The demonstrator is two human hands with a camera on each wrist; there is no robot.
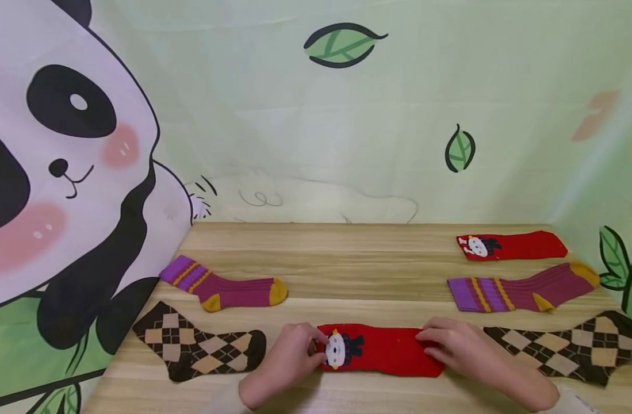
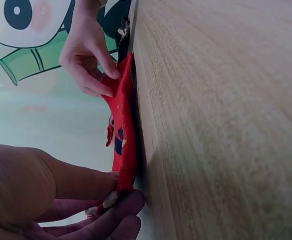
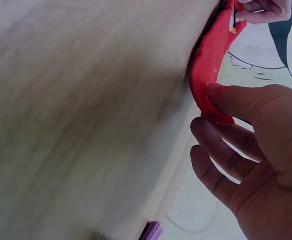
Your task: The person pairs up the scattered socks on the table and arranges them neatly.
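Note:
A red sock [image 1: 388,351] with a white cartoon animal face lies lengthwise at the front middle of the table, close to the wooden top. My left hand [image 1: 293,357] pinches its patterned left end between thumb and fingers. At the plain right end, my right hand [image 1: 463,351] pinches the edge, the thumb [image 3: 235,102] on one face of the cloth and fingers behind it. Seen from the left wrist, the red sock [image 2: 126,117] stretches between both hands, its middle slightly raised and bowed. A matching red sock [image 1: 528,246] lies flat at the back right.
On the left lie a purple sock [image 1: 238,292] with yellow toe and heel and a brown argyle sock [image 1: 212,351]. Another purple sock [image 1: 528,287] and argyle sock [image 1: 579,348] lie on the right. A panda-printed cloth [image 1: 243,115] encloses the wooden table [image 1: 367,270] at back and sides.

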